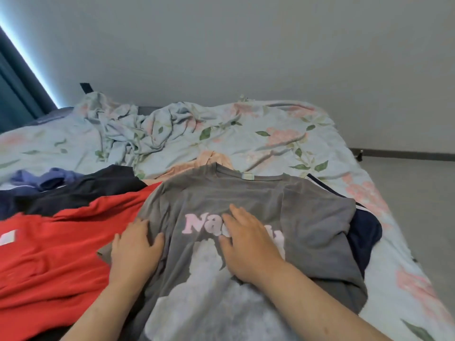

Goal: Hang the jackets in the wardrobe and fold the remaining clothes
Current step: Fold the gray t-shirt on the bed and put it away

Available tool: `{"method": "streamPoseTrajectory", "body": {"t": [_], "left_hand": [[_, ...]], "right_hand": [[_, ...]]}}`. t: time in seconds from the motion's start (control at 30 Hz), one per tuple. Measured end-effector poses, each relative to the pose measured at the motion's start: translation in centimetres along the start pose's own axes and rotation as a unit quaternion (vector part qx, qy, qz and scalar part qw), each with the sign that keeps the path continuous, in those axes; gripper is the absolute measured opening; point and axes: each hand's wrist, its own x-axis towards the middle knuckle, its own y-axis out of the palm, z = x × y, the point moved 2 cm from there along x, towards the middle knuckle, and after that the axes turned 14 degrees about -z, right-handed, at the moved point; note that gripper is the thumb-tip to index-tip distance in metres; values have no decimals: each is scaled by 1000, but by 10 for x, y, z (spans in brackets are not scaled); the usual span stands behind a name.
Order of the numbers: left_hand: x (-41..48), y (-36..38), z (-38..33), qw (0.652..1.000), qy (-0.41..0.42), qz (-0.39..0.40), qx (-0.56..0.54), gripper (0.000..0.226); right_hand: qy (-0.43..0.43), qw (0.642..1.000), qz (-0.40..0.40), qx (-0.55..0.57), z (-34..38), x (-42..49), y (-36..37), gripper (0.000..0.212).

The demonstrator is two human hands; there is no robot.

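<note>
On the bed (283,134), two hands pressed a grey T-shirt (246,200) flat.
The left hand (135,249) and right hand (248,244) lay palm-down, fingers straight and slightly spread, gripping nothing; a red garment (61,254) lay alongside.

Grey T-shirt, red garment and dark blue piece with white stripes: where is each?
grey T-shirt (307,217): head view, plain chest fabric.
red garment (61,254): head view, its middle.
dark blue piece (364,232): head view, bunched part.

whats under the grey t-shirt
A navy garment pokes out at its right edge, a peach one behind the collar. The grey t-shirt hides how far they run beneath it.
</note>
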Motion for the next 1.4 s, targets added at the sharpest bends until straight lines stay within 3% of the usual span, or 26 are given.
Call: {"method": "streamPoseTrajectory", "body": {"t": [0.1,0.27,0.33,0.4,0.47,0.5,0.6,0.67,0.73,0.83,0.9,0.93,0.97,1.07,1.17,1.23,1.33,1.37,1.4], "left_hand": [[-1,16,15,993,-15,-38,-110,43],[7,11,26,961,-80,-57,-258,35],[11,3,31,974,-79,-45,-208,39],[19,-8,43,998,-60,-26,-5,44],[27,-23,54,985,-80,50,143,44],[31,-28,60,986,-96,68,120,39],[49,-36,66,982,-136,71,-110,22],[71,-46,70,946,-200,33,-254,28],[100,-53,79,884,-285,-7,-370,27],[136,-61,92,808,-354,-88,-462,19],[136,-57,98,738,-408,-103,-527,16],[128,-54,99,720,-424,-101,-540,13],[116,-53,101,731,-416,-117,-528,16],[73,-55,102,862,-276,-166,-391,39],[60,-48,105,926,-245,-80,-275,32],[68,-45,104,924,-271,-47,-267,26],[89,-57,96,816,-366,-68,-443,53],[97,-65,91,801,-363,-83,-469,58],[106,-73,83,811,-337,-94,-470,61]], "right_hand": [[-30,999,-11,-30,41,23,42,60],[-19,996,1,-89,42,20,84,68],[-18,996,-9,-92,40,18,86,71],[-17,996,-19,-86,40,18,87,72],[-14,996,-25,-86,40,18,87,72],[-13,996,-27,-89,40,18,87,73],[-13,995,-28,-94,40,17,87,74],[-11,995,-31,-97,41,17,86,75],[-11,994,-32,-100,41,17,87,75],[-5,995,-30,-99,43,17,85,73],[-2,995,-28,-95,43,17,83,67],[-2,995,-26,-94,43,18,83,64],[-2,995,-25,-95,43,17,83,64],[1,995,-31,-92,45,17,82,69],[-1,996,-37,-82,44,17,83,70],[-7,995,-37,-90,42,17,83,68],[-4,996,-38,-86,41,17,83,70],[-1,996,-39,-79,42,17,83,72],[-2,996,-42,-72,42,17,84,72]]}}
